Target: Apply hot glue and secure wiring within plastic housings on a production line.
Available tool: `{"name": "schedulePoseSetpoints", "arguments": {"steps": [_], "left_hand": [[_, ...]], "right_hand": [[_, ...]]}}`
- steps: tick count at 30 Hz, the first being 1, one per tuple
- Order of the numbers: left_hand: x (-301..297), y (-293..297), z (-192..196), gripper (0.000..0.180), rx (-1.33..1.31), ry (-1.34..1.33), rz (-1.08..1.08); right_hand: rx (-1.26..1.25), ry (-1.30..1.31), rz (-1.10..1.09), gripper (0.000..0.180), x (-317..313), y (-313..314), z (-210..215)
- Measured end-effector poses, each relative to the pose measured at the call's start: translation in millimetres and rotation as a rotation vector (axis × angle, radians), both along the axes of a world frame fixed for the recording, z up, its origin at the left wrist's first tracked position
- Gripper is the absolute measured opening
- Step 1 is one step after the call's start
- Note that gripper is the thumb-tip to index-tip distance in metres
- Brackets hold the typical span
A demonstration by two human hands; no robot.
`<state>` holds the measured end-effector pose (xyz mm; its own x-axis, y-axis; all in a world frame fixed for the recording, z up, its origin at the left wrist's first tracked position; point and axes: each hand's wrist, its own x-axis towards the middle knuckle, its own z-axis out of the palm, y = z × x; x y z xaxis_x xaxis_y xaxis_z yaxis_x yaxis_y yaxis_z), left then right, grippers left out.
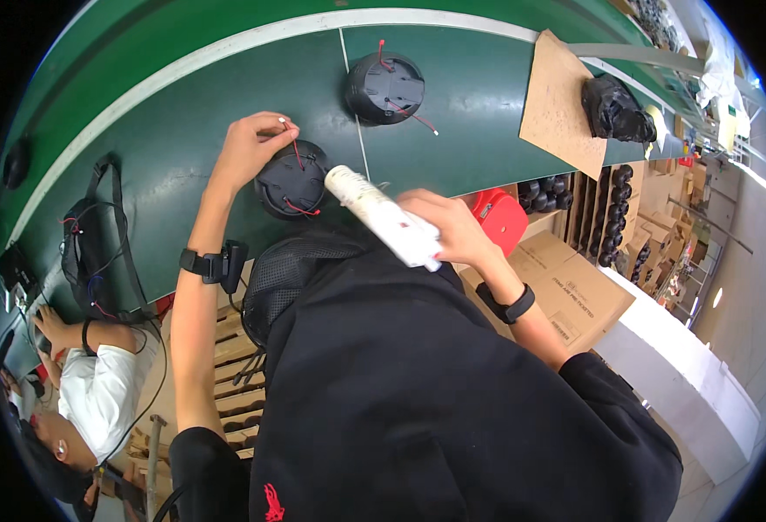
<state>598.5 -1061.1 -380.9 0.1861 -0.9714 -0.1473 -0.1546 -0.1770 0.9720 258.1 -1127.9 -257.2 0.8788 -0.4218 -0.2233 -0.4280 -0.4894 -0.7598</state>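
Note:
A round black plastic housing (289, 184) with red wires lies on the green work surface in front of me. My left hand (257, 143) is at its far left edge, thumb and fingertips pinched on a thin red wire (297, 153) that rises from the housing and has a small white connector. My right hand (448, 226) is wrapped around a white, stained, tube-shaped tool (378, 211). The tool is tilted, its far end beside the housing's right edge; whether it touches cannot be seen. A second, similar black housing (386, 89) with red wires stands farther back.
A brown cardboard sheet (561, 104) and a black plastic bag (616, 109) lie at the right. Near my right hand are a red case (499, 219) and a cardboard box (557, 291). A black strapped bag (87, 248) and a co-worker in a white shirt (97, 404) are at the left.

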Motion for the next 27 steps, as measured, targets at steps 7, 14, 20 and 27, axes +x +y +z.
{"name": "schedulePoseSetpoints", "arguments": {"steps": [7, 14, 20, 27], "left_hand": [[0, 37, 1, 0.023, 0.430, -0.108, 0.344], [2, 45, 5, 0.027, 0.278, -0.058, 0.375], [-1, 36, 15, 0.026, 0.350, -0.104, 0.336], [0, 39, 12, 0.025, 0.312, -0.084, 0.341]], "right_hand": [[-0.066, 0.179, 0.158, 0.038, 25, 15, -10], [-0.106, 0.154, 0.153, 0.041, 51, 17, -15], [-0.147, 0.186, 0.201, 0.044, 58, 12, -20], [-0.177, 0.226, 0.201, 0.045, 61, 17, -26]]}}
